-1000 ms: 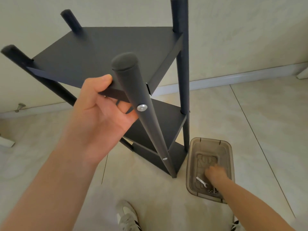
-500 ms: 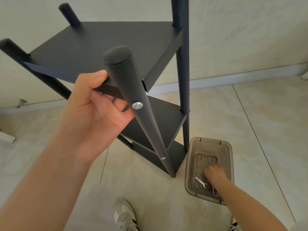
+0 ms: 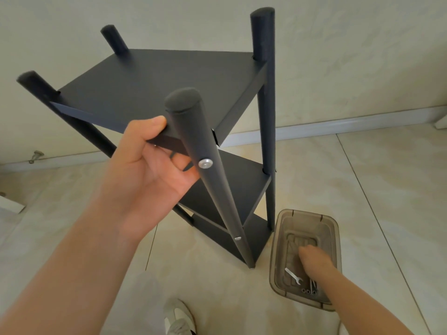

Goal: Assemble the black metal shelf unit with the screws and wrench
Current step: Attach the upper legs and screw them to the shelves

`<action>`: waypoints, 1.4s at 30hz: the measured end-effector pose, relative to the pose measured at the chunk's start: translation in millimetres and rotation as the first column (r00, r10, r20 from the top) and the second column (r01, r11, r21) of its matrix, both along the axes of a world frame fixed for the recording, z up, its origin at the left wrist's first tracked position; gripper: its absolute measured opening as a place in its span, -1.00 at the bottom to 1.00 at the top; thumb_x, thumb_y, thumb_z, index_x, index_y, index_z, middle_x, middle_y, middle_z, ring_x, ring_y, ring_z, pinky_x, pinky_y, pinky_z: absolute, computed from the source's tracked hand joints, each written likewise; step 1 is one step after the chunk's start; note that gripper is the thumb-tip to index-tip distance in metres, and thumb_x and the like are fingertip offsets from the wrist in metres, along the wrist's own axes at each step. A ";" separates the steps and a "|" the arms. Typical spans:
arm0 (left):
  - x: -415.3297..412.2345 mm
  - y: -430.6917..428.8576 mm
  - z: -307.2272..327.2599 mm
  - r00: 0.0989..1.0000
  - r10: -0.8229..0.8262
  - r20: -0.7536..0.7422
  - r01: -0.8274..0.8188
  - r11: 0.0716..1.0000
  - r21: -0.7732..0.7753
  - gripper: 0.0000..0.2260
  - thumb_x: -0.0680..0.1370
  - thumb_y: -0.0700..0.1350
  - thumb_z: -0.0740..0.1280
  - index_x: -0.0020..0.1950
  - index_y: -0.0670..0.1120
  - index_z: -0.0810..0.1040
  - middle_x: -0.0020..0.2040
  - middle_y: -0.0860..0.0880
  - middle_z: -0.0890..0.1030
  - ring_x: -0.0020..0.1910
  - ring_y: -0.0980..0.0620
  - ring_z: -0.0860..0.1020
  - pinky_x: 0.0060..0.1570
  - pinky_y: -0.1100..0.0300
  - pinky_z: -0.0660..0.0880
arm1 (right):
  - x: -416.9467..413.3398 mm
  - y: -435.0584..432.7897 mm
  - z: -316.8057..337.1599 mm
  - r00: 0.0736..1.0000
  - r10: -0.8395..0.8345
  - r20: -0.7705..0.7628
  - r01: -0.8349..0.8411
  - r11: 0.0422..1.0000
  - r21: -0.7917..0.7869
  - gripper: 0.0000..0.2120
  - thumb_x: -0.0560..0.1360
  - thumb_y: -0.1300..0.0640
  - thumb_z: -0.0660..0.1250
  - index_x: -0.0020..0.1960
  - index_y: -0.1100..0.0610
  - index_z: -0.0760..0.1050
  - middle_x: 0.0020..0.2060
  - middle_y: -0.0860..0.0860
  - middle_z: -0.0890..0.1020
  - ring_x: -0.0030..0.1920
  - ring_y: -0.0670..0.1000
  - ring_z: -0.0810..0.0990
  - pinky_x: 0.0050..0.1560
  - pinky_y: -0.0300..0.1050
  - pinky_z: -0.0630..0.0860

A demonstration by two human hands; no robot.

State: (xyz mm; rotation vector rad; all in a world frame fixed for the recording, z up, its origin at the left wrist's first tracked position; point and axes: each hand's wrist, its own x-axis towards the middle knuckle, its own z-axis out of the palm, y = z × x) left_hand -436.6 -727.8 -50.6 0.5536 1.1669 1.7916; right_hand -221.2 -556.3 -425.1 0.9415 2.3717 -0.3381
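Head view (only view available).

The black metal three-tier shelf unit (image 3: 157, 88) with four round posts stands on the pale tiled floor (image 3: 362, 189), centre of frame, with its top leaning toward the camera.

Left hand (image 3: 154, 170), centre-left: the thumb lies on top of the upper shelf's front rim and the fingers (image 3: 180, 163) are curled under it, right beside the near post (image 3: 217, 201). Judgement: this grip steadies the unit at the corner being worked, so it cannot tip while the other hand is away.

A silver round screw head (image 3: 205, 163) sits in the near post at upper-shelf level. A lower screw head (image 3: 238, 238) shows further down the same post.

Lower right of frame: a translucent grey-brown plastic bin (image 3: 274, 274) sits on the floor, just beside the unit's foot. The right hand (image 3: 312, 259) reaches down into it. Its fingers are hidden behind the back of the hand, so I cannot tell whether they are spread or closed on anything.

A small flat silver wrench (image 3: 293, 276) lies on the bin bottom, just left of that hand. Loose dark hardware (image 3: 310, 290) lies near the bin's closest wall. Judgement: the hand is fetching a fastener or tool, and the bin is parked within arm's reach for that purpose.
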 end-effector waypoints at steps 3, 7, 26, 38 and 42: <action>8.8 -0.2 6.0 0.999 -0.031 0.034 0.028 0.996 0.090 -0.65 0.67 -0.08 0.14 -0.24 -0.07 0.58 -0.27 0.00 0.60 -0.29 0.02 0.63 -0.14 0.12 0.57 | -1.0 5.8 8.0 0.950 -0.252 -0.186 0.230 0.964 -0.135 -0.79 0.60 0.25 0.13 0.06 0.14 0.53 0.03 0.08 0.61 0.02 0.05 0.59 0.08 -0.09 0.55; 18.6 -0.3 15.0 0.994 -0.053 0.095 0.035 0.982 0.185 -0.86 0.61 -0.17 0.24 -0.15 -0.08 0.40 -0.23 -0.02 0.55 -0.23 0.00 0.65 -0.12 0.07 0.61 | -9.0 8.9 32.8 0.793 -0.502 -0.345 0.371 0.847 -0.381 -0.92 0.55 0.19 0.37 -0.07 0.08 0.63 -0.14 -0.04 0.64 -0.11 -0.09 0.60 -0.10 -0.31 0.50; 27.2 -0.8 22.2 0.974 0.021 0.225 -0.034 0.998 0.056 -0.61 0.41 -0.09 0.42 0.23 -0.07 0.56 0.13 -0.09 0.69 0.14 -0.09 0.68 0.18 -0.02 0.57 | -78.5 -103.9 289.2 -0.349 -0.692 -0.632 0.029 0.666 -0.746 -0.93 0.63 0.00 0.23 0.02 -0.02 0.43 -0.23 -0.11 0.73 -0.17 -0.09 0.72 -0.23 -0.43 0.54; 19.4 -2.2 22.2 0.968 -0.018 0.252 0.006 0.999 0.047 -0.49 0.39 -0.07 0.42 0.32 -0.13 0.50 0.15 -0.15 0.67 0.11 -0.09 0.69 0.11 0.01 0.59 | -108.2 -123.9 296.6 -0.337 -0.708 -0.621 -0.048 0.672 -0.739 -0.65 0.50 -0.23 0.05 0.03 0.01 0.39 -0.43 0.05 0.54 -0.51 -0.02 0.49 -0.46 -0.25 0.47; 13.0 -0.4 21.9 0.961 -0.044 0.274 0.029 0.998 0.060 -0.53 0.40 -0.09 0.42 0.30 -0.13 0.50 0.08 -0.15 0.71 0.10 -0.10 0.70 0.14 0.00 0.58 | -113.4 -122.2 302.3 -0.354 -0.668 -0.655 -0.051 0.713 -0.699 -0.70 0.51 -0.24 0.04 -0.03 -0.06 0.39 -0.44 0.09 0.48 -0.54 -0.01 0.43 -0.52 -0.23 0.41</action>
